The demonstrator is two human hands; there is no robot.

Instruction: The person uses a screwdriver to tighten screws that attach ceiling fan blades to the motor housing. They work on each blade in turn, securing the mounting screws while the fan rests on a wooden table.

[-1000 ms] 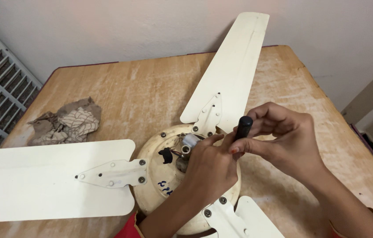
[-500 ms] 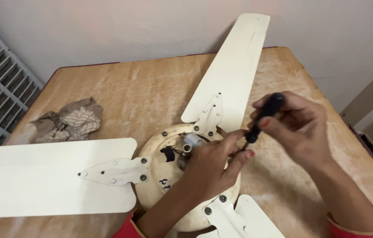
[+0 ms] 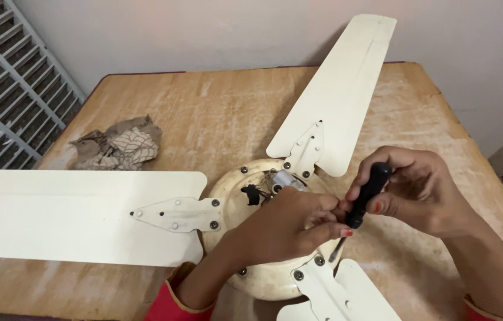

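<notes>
right hand (image 3: 421,193) grips black screwdriver (image 3: 365,196) over ceiling fan (image 3: 263,238).

Worn wooden table (image 3: 215,113); pale wall (image 3: 204,35); grey window grille (image 3: 7,89).

Left hand (image 3: 290,229) and right hand (image 3: 421,190) meet, fingers curled closed.
</notes>
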